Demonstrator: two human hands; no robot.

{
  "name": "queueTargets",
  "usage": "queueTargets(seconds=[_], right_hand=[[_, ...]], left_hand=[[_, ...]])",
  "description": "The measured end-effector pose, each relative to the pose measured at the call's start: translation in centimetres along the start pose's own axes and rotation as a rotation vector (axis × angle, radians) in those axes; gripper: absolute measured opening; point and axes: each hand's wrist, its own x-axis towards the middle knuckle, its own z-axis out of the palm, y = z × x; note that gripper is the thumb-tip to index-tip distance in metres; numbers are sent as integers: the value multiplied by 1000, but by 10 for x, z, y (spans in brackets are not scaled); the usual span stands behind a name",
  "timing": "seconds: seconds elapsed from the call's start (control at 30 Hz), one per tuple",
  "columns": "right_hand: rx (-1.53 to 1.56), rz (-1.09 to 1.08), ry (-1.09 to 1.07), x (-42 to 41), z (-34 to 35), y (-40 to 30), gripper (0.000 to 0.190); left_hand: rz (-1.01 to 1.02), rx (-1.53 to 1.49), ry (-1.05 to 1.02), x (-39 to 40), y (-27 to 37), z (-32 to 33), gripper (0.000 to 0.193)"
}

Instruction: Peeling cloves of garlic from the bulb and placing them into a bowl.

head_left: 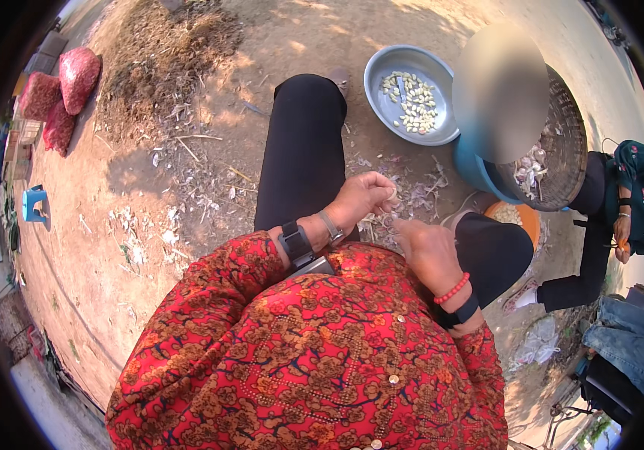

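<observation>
Between the thumb and fingertips of my left hand [364, 197] is a small pale garlic clove [392, 194]. My right hand [428, 253] is just below and to the right, its fingers curled towards the left. Whether anything sits inside those curled fingers is hidden. Papery garlic skins [420, 188] litter the ground beneath both hands. Beyond them, a grey-blue basin [377, 107] holds many peeled cloves [417, 107]. To its right, a woven basket [572, 140] with whole garlic bulbs [530, 166] rests at a blue tub [468, 163]. An orange bowl [531, 225] with cloves stands by my right knee.
Another person [642, 191] is at the right, near the basket. A blurred oval covers part of the basket and tub. Red mesh sacks [68, 90] and a blue stool [34, 203] stand at left. A plastic bag [538, 340] and denim clothing [631, 337] are at lower right.
</observation>
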Motion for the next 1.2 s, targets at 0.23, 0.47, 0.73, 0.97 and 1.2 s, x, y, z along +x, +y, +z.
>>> queueTargets(seconds=[0.23,0.47,0.73,0.97,1.2], right_hand=[[204,220,46,-3,-16,9,22],[288,239,55,-2,-15,12,25],[338,258,5,-3,-12,15,24],[378,308,-53,-2,-9,15,24],[520,315,-87,-3,-5,21,22]], left_hand=[[-64,-237,-218,-5,0,2,13],[28,-66,-314,-4,-4,2,12],[135,31,-307,-3,-7,4,9],[196,102,-289,-2,-10,4,9],[246,160,-294,-1,-14,3,9]])
